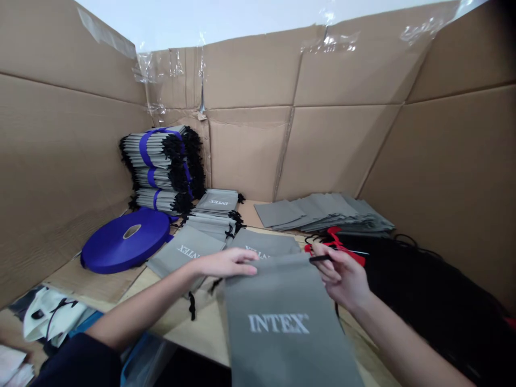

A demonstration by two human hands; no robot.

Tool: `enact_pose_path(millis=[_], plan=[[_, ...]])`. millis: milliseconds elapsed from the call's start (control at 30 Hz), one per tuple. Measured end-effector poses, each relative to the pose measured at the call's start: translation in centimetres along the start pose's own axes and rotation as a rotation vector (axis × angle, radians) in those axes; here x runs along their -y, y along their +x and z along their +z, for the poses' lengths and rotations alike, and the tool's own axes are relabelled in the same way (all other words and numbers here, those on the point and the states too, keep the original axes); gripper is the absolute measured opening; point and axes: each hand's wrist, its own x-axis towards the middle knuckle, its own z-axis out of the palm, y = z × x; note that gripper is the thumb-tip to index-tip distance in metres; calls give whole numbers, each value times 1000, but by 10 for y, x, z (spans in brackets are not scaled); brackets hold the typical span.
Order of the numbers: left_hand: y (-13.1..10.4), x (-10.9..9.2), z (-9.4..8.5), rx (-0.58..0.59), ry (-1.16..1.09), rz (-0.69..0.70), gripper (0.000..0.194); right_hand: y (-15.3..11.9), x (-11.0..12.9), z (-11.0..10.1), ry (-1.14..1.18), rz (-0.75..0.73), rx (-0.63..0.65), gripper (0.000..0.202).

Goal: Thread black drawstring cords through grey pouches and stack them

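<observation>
A grey pouch (278, 344) printed INTEX hangs in front of me, its top edge level with my hands. My left hand (226, 263) is closed on its upper left corner, thumb on the front face. At the upper right corner, my right hand (342, 271) pinches a short, dark, stick-like piece (320, 258) pointing at the pouch's top edge. Whether its tip is inside the hem I cannot tell. Behind the pouch lies another INTEX pouch (264, 243), partly covered. A red-handled tool (341, 244) lies beyond my right hand, half hidden.
Banded bundles of grey pouches (157, 169) stand at the back left, beside a purple strap roll (108, 244). Several corded pouches (197, 244) lie in front. Flat grey pouches (318, 212) are fanned out at the back. Black cords (419, 285) heap at right. Cardboard walls (250, 145) enclose the table.
</observation>
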Motion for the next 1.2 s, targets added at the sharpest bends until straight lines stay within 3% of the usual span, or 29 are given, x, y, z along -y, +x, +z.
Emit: enact_pose_path(millis=[133,300,433,500,633,700,800,900,967,1067,1200], plan=[[-43,4,-59,-162,227,-103,28,4,18,-22,-60,92,144,32],[-85,18,-141,-186,510,-407,17,15,16,-47,-26,2,25,22],[-97,37,-164,-214,521,-452,14,30,-7,-66,50,-73,-89,18],[-100,44,-163,-286,502,-431,15,37,-21,-75,66,-76,-123,17],[-106,53,-142,-735,539,-440,33,44,-37,-87,155,-43,-181,11],[-108,54,-122,-862,625,-533,51,44,-40,-89,182,-34,-189,10],[-110,51,-85,-695,575,-551,53,44,-41,-88,176,-9,-157,12],[-109,44,-57,-300,290,-489,42,44,-44,-87,177,21,-105,14],[-106,41,-48,-135,196,-442,41,43,-46,-86,160,27,-76,14],[-99,39,-41,-73,276,-352,41,43,-48,-83,91,26,-35,17],[-84,45,-26,-154,718,-218,34,41,-50,-81,-5,21,43,17]])
